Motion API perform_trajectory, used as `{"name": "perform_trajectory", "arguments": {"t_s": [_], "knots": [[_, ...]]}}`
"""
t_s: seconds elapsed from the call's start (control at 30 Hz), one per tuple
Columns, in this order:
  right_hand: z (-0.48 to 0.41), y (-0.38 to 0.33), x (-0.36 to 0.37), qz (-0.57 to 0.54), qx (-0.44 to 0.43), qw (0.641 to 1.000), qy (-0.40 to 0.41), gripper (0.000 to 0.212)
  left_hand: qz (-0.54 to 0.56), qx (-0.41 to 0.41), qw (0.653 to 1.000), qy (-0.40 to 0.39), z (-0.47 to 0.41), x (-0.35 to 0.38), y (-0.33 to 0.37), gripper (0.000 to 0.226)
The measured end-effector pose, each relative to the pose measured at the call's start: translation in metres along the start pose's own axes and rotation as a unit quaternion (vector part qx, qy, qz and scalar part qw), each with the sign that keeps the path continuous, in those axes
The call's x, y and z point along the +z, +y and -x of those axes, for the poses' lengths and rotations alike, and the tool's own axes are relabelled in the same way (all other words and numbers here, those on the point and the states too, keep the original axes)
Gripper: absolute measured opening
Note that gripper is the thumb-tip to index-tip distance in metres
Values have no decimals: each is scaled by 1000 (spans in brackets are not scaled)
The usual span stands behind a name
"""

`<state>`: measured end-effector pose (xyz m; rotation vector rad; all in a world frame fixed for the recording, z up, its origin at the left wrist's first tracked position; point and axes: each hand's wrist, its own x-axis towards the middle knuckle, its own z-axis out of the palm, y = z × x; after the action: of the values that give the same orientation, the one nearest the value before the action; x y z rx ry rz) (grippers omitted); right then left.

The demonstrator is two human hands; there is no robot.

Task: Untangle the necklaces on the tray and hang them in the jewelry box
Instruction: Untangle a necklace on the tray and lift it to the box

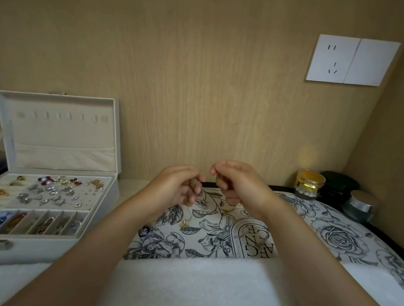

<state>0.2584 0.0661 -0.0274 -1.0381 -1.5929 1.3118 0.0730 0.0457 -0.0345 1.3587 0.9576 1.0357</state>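
Both my hands are raised over the back of the floral-printed tray [336,239]. My left hand [176,185] and my right hand [235,181] have curled fingers, each pinching an end of a thin gold necklace chain that is barely visible. A small gold pendant [184,224] lies on the tray below my left hand. A clump of silver chains [168,215] lies beside my left wrist, partly hidden by it. The white jewelry box [43,181] stands open at the left, its lid [53,132] upright with a row of hooks and a pocket.
The box's lower trays hold several earrings, rings and beads. A gold-lidded jar [309,184], a dark green jar [338,186] and a silver-lidded jar [360,205] stand at the back right. A white towel [194,289] lies in front. A wall socket [350,60] is above.
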Motion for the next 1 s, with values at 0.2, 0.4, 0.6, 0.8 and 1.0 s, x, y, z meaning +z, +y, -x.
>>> {"name": "perform_trajectory", "arguments": {"t_s": [0.2, 0.4, 0.6, 0.8, 1.0], "knots": [[7, -21, 17, 50, -43, 998, -4, 25, -77, -59, 993, -72, 8, -6, 16, 27], [-1, -55, 39, 112, -67, 991, 2, 26, -133, -8, 991, -5, 17, -23, 34, 12], [-24, -87, 70, 150, -62, 987, -3, 21, -106, 52, 993, 31, 37, -67, 73, 22], [-56, -114, 121, 193, -110, 975, -23, 22, -102, 63, 986, 115, 58, -131, 94, 21], [-101, -133, 194, 223, -177, 959, 11, 12, -105, 81, 960, 248, 80, -201, 105, 24]]}}
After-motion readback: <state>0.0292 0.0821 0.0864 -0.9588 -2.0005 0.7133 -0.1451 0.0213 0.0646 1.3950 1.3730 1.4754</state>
